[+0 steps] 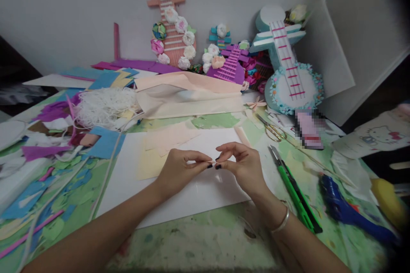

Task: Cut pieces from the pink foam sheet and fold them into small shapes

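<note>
Above a white board, my left hand and my right hand meet fingertip to fingertip. Each is closed in a pinch on a small piece of peach paper, of which only a sliver shows. My right hand's other fingers curl above its thumb. Flat on the board behind my left hand lie peach paper sheets and a pale yellow sheet. Close to my right wrist, a green utility knife rests on the table, blade pointing away from me.
Gold-handled scissors and a blue glue gun lie on the right. White string and paper scraps cover the left. Decorated instrument models, including a peach one and a light-blue one, stand at the back.
</note>
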Demonstrator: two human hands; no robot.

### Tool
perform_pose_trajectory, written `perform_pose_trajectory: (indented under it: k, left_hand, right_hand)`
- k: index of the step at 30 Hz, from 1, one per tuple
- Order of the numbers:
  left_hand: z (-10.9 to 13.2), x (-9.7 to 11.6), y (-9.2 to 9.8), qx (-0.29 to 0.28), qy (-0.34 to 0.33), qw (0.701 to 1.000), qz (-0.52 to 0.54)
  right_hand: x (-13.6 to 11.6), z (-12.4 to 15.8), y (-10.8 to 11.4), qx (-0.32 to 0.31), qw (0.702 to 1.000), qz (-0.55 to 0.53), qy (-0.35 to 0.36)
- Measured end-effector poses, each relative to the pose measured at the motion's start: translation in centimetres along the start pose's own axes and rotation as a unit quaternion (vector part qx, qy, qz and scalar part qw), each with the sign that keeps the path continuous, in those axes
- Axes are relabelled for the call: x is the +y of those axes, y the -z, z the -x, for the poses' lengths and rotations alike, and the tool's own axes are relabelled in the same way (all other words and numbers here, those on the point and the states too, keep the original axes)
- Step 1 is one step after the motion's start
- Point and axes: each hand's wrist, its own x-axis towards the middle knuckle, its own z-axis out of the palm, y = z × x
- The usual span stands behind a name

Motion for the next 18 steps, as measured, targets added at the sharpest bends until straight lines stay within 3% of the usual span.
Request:
perform_pose_trajectory:
  k: [6,9,13,18]
  left_hand:
    - [-0.1,-0.2,0.0,-0.009,-0.020,1.000,-0.016]
    - [0.0,-0.4,-0.1,-0.013,-0.001,1.000,0.020]
    - [0.1,-0.9,-0.3,-0.025,0.034,0.997,0.061]
    - [-0.4,-1.0,0.2,-0.012,0.014,0.999,-0.050]
  right_hand:
    - [0.1,0.1,-0.2,-0.047,0.996,0.046,0.061]
    - [0.2,0.2,-0.5,-0.063,0.996,0.053,0.046]
    - [0.5,0.0,-0.4,-0.034,0.999,0.018,-0.001]
    - [0.4,-0.6,0.5,0.027,0.999,-0.019,-0.015]
